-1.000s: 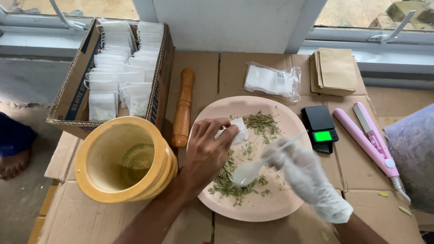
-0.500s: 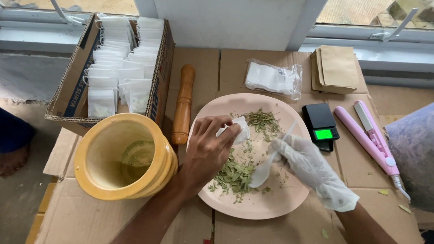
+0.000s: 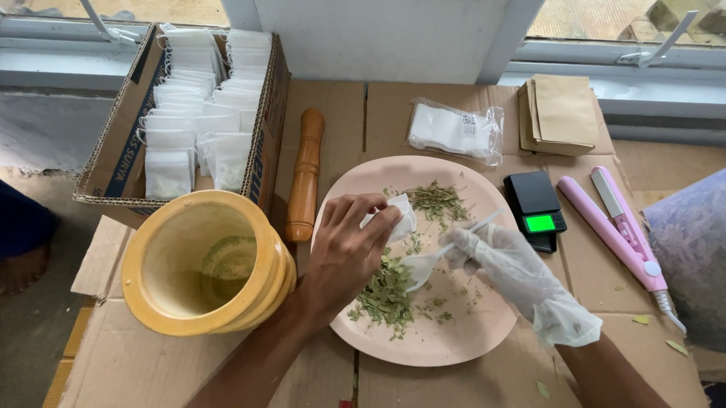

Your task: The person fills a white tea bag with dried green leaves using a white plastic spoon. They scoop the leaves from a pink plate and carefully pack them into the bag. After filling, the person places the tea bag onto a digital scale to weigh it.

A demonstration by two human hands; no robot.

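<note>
- Flattened cardboard [image 3: 434, 390] covers the work surface under a window, and everything I use sits within arm's reach on it.
- One pink plate [image 3: 464, 345] lies in the middle, catching the dried green leaves [image 3: 386, 296] so none scatter onto the cardboard; a second small heap lies toward its far rim.
- My left hand [image 3: 345, 253] is bare and pinches one small white bag [image 3: 402, 219] between thumb and fingertips, holding it over the plate, mouth toward the spoon as far as I can tell.
- My right hand [image 3: 502, 259] wears a clear glove and has its fingers closed round one white spoon [image 3: 429, 259], bowl low over the leaf pile, just below the bag.
- One yellow mortar [image 3: 204, 266] stands left of the plate, greenish powder in its bottom; one wooden pestle [image 3: 304, 178] lies beside it, out of the way.
- One open box [image 3: 116, 168] at far left keeps many white bags upright in rows; too many to count.
- One clear packet [image 3: 455, 130] and one stack of brown envelopes [image 3: 563, 112] wait beyond the plate.
- One black scale [image 3: 536, 210] with a lit green display sits right of the plate, then one pink sealer [image 3: 617, 223], and one large clear bag of leaves [image 3: 707, 256] at the edge.
</note>
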